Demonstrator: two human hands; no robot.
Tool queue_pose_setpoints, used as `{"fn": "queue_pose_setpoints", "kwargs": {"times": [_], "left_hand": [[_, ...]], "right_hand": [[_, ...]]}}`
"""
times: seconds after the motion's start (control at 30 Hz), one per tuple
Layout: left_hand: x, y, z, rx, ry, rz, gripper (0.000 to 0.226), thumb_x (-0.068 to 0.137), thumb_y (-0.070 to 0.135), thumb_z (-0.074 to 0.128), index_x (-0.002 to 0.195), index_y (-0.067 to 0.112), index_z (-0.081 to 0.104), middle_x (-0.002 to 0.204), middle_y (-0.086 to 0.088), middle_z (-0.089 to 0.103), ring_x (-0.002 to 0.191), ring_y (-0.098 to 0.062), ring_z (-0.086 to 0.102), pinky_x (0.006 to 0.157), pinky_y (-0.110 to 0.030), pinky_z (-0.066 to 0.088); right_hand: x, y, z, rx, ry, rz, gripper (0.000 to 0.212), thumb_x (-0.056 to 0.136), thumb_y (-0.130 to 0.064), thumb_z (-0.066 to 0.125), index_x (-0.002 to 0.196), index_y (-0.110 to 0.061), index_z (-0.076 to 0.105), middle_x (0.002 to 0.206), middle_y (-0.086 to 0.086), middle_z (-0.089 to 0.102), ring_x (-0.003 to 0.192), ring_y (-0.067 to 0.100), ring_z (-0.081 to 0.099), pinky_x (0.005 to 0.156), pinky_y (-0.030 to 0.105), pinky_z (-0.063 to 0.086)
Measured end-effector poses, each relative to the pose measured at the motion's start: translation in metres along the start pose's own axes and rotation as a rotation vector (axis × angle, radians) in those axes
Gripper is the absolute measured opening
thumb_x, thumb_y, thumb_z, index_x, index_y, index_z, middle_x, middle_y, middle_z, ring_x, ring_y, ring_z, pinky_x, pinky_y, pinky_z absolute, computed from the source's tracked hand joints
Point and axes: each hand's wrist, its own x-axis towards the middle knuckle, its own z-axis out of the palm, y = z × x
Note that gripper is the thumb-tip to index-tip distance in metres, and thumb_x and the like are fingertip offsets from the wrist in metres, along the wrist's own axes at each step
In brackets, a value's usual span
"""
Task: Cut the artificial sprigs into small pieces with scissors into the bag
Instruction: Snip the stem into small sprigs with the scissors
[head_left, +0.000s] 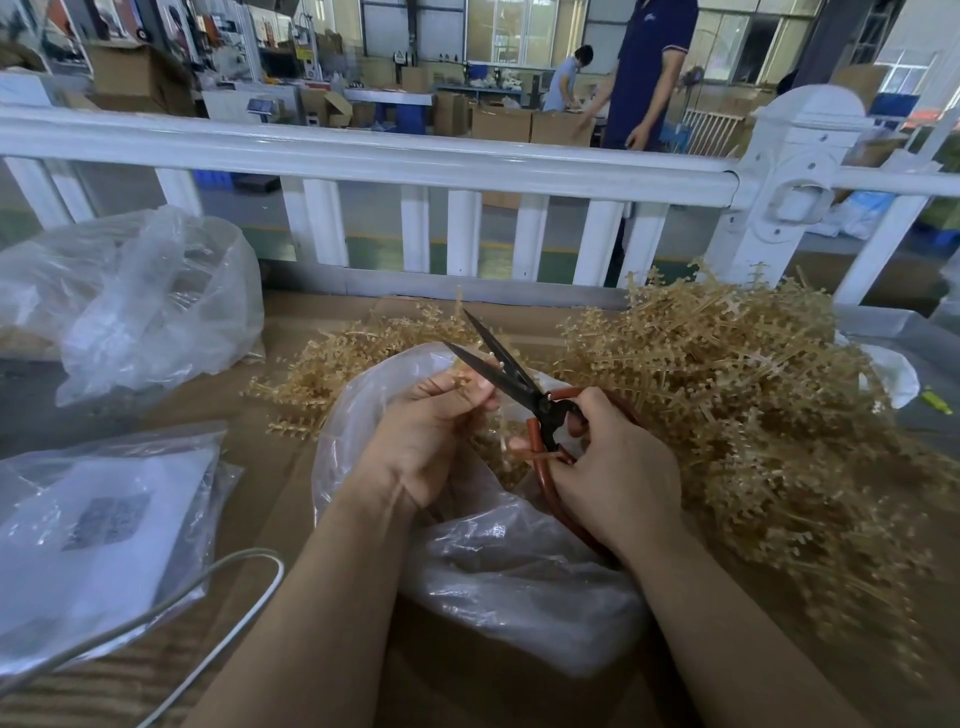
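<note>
My left hand (426, 431) pinches a small tan sprig piece (464, 375) above the mouth of a clear plastic bag (498, 561). My right hand (613, 467) grips the red-brown looped handles of black scissors (511, 382). The blades are spread apart and point up-left, with the sprig piece between them near my left fingertips. Cut tan pieces lie inside the bag beneath the hands. A large heap of tan artificial sprigs (753, 415) fills the right side of the table, and a smaller bunch (322, 379) lies left of the bag.
A crumpled clear bag (145, 301) sits at the far left, and a flat bag with a printed label (104, 530) lies at the near left. A white cable (218, 577) loops beside it. A white railing (363, 156) runs behind the cardboard-covered table (291, 457). People stand beyond it.
</note>
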Motion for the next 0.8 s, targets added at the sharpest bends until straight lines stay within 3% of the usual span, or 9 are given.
{"fn": "queue_pose_setpoints", "kwargs": {"times": [0.13,0.27,0.4,0.57,0.8], "left_hand": [[0.0001,-0.0012,0.0016,-0.013,-0.018,-0.026,0.018,0.077,0.006,0.066,0.095,0.003,0.065,0.088,-0.014,0.060,0.078,-0.022,0.058,0.080,-0.038,0.049],[-0.0002,-0.0009,0.0018,-0.042,-0.017,-0.028,0.020,0.077,0.005,0.065,0.097,0.003,0.063,0.088,-0.014,0.061,0.079,-0.022,0.058,0.081,-0.038,0.050],[-0.0008,-0.0010,0.0009,-0.033,-0.033,-0.021,0.015,0.076,0.005,0.066,0.090,0.005,0.066,0.076,-0.008,0.065,0.071,-0.018,0.061,0.071,-0.033,0.056],[-0.0006,-0.0013,0.0012,-0.048,-0.043,-0.025,0.018,0.076,0.005,0.066,0.094,0.003,0.064,0.086,-0.013,0.063,0.075,-0.022,0.062,0.073,-0.035,0.058],[0.0010,-0.0029,-0.0008,-0.068,-0.043,0.031,0.008,0.074,0.005,0.067,0.081,0.008,0.064,0.069,-0.005,0.066,0.063,-0.014,0.062,0.058,-0.025,0.055]], "right_hand": [[0.0006,0.0016,0.0002,-0.021,0.009,0.004,0.046,0.072,-0.077,0.034,0.083,-0.033,0.040,0.068,-0.018,0.055,0.058,0.001,0.050,0.050,0.022,0.033],[0.0003,0.0018,0.0006,-0.031,0.015,-0.004,0.043,0.075,-0.074,0.039,0.082,-0.032,0.040,0.065,-0.018,0.053,0.055,-0.002,0.045,0.049,0.022,0.032],[0.0005,0.0015,0.0000,-0.025,0.012,-0.010,0.039,0.077,-0.071,0.042,0.082,-0.032,0.042,0.065,-0.017,0.054,0.055,-0.004,0.045,0.048,0.020,0.031],[-0.0003,0.0021,-0.0007,-0.017,0.006,0.004,0.034,0.080,-0.063,0.052,0.083,-0.030,0.045,0.064,-0.017,0.054,0.055,-0.003,0.047,0.049,0.022,0.034],[-0.0005,-0.0006,-0.0019,-0.031,0.013,0.011,0.036,0.081,-0.068,0.049,0.085,-0.032,0.044,0.062,-0.016,0.054,0.053,0.006,0.045,0.049,0.022,0.029]]}}
